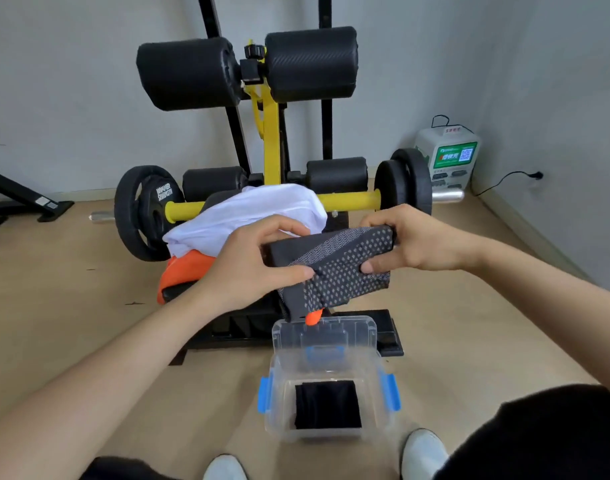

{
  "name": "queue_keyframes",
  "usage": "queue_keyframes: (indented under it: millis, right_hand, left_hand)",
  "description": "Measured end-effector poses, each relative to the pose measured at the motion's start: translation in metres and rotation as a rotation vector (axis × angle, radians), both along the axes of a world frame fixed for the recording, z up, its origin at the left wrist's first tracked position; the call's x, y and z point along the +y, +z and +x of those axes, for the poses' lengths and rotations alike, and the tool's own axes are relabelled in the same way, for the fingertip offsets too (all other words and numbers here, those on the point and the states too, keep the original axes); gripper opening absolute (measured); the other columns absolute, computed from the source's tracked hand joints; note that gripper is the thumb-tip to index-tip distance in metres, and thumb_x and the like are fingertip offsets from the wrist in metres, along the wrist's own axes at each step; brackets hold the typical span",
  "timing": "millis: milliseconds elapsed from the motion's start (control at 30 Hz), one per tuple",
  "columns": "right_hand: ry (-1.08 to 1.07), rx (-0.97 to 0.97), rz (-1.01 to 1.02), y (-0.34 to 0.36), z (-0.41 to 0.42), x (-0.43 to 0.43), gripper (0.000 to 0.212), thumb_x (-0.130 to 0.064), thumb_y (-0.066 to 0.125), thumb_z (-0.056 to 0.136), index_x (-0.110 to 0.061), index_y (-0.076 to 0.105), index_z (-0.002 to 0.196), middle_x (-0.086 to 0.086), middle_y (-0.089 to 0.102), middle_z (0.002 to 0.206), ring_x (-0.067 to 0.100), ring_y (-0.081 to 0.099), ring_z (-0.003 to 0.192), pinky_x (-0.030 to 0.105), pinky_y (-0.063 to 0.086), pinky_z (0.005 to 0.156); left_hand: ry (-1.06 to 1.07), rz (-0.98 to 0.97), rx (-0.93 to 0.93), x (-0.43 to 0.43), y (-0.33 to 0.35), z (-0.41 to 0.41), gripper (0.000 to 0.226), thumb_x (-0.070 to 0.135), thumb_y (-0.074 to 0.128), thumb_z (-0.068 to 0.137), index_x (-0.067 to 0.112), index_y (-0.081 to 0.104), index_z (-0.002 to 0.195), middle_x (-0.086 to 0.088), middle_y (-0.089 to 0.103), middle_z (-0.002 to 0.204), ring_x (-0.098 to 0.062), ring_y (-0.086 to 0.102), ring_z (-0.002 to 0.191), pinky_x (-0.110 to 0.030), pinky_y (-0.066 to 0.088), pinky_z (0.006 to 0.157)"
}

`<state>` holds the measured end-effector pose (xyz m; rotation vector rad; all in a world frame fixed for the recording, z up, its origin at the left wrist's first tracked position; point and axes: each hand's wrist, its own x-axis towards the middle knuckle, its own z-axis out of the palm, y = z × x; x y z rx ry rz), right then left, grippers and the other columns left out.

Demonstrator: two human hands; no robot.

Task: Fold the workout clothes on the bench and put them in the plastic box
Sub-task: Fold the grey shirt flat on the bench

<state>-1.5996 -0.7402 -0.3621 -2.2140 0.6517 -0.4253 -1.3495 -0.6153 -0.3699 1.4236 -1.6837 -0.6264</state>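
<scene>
A folded grey garment with a dotted pattern (pixel 338 268) hangs in the air above the bench end, held from both sides. My left hand (pixel 258 258) pinches its left edge and my right hand (pixel 410 240) grips its right end. An orange tip (pixel 314 317) pokes out below it. On the bench (pixel 248 320) behind lie a white garment (pixel 255 213) and an orange one (pixel 185 268). The clear plastic box (pixel 272 396) with blue latches stands open on the floor below, with a folded black garment (pixel 327 405) at its bottom.
The box's clear lid (pixel 352 329) stands against the bench base. Weight plates (pixel 140 213) on a yellow bar flank the bench, and black foam rollers (pixel 189 72) rise behind. A white charging station (pixel 448 157) sits by the right wall. My shoes (pixel 423 452) are near the box.
</scene>
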Motion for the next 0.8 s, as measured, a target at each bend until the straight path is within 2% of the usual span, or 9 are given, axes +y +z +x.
queue_keyframes:
  millis: [100,167,267,300,367,467,533,633,800]
  right_hand:
    - [-0.011,-0.072,0.279,-0.025,-0.022,0.015,0.03,-0.005,0.079,0.078,0.004,0.063,0.102,0.019,0.069,0.095,0.018,0.065,0.085,0.029,0.054,0.078]
    - [-0.054,-0.106,0.47,-0.05,-0.03,0.025,0.033,-0.002,0.075,0.079,0.002,0.064,0.11,0.019,0.071,0.108,0.022,0.068,0.096,0.035,0.056,0.086]
    - [-0.16,-0.08,0.608,-0.089,-0.038,0.038,0.029,0.0,0.074,0.082,-0.003,0.066,0.11,0.013,0.073,0.107,0.026,0.07,0.097,0.047,0.055,0.09]
    - [-0.181,-0.053,0.628,-0.101,-0.04,0.041,0.03,-0.001,0.074,0.083,-0.002,0.065,0.111,0.013,0.072,0.107,0.028,0.069,0.097,0.051,0.053,0.091]
    - [-0.203,0.003,0.682,-0.122,-0.041,0.046,0.03,-0.001,0.073,0.084,0.0,0.063,0.113,0.015,0.071,0.107,0.026,0.069,0.095,0.052,0.052,0.091]
    - [-0.224,0.06,0.768,-0.148,-0.039,0.05,0.029,0.0,0.071,0.086,-0.002,0.062,0.113,0.01,0.072,0.104,0.021,0.07,0.092,0.039,0.058,0.078]
    - [-0.259,0.108,0.779,-0.165,-0.039,0.049,0.03,-0.003,0.072,0.086,-0.005,0.062,0.114,0.008,0.072,0.106,0.022,0.071,0.095,0.038,0.059,0.077]
    - [-0.33,0.207,0.757,-0.192,-0.037,0.045,0.027,-0.007,0.072,0.087,-0.009,0.059,0.111,0.009,0.069,0.112,0.025,0.068,0.103,0.042,0.06,0.081]
    - [-0.543,0.211,0.78,-0.245,-0.019,0.038,0.034,-0.006,0.072,0.087,-0.014,0.052,0.114,0.007,0.062,0.116,0.028,0.064,0.104,0.038,0.059,0.068]
  left_hand:
    - [0.013,0.147,0.084,0.015,-0.014,-0.016,0.043,0.02,0.091,0.07,0.027,0.068,0.106,0.005,0.078,0.098,-0.015,0.074,0.093,-0.034,0.057,0.087]
    - [0.04,0.231,0.144,0.025,-0.03,-0.028,0.039,0.019,0.089,0.073,0.025,0.069,0.106,0.003,0.078,0.098,-0.015,0.073,0.094,-0.033,0.056,0.088]
    - [0.092,0.383,0.221,0.042,-0.065,-0.048,0.04,0.021,0.088,0.074,0.025,0.07,0.108,0.002,0.076,0.104,-0.011,0.071,0.098,-0.025,0.055,0.088]
    - [0.1,0.457,0.243,0.047,-0.078,-0.054,0.046,0.022,0.09,0.071,0.026,0.068,0.111,0.004,0.075,0.107,-0.009,0.071,0.099,-0.023,0.055,0.089]
    - [0.115,0.593,0.246,0.054,-0.107,-0.06,0.068,0.032,0.096,0.058,0.03,0.064,0.117,0.008,0.072,0.113,-0.007,0.07,0.101,-0.029,0.056,0.094]
    - [0.124,0.744,0.208,0.054,-0.143,-0.058,0.093,0.039,0.097,0.039,0.032,0.06,0.124,0.008,0.07,0.119,-0.012,0.068,0.108,-0.039,0.055,0.098]
    - [0.14,0.82,0.271,0.048,-0.162,-0.056,0.089,0.027,0.096,0.043,0.025,0.061,0.125,0.002,0.072,0.117,-0.017,0.07,0.107,-0.043,0.057,0.096]
    - [0.231,0.9,0.399,0.039,-0.189,-0.053,0.068,0.004,0.088,0.068,0.02,0.058,0.127,-0.003,0.068,0.119,-0.022,0.07,0.106,-0.044,0.06,0.09]
    - [0.332,0.988,0.499,0.015,-0.23,-0.05,0.056,0.003,0.082,0.078,0.023,0.058,0.123,0.002,0.071,0.115,-0.017,0.069,0.102,-0.035,0.059,0.078]
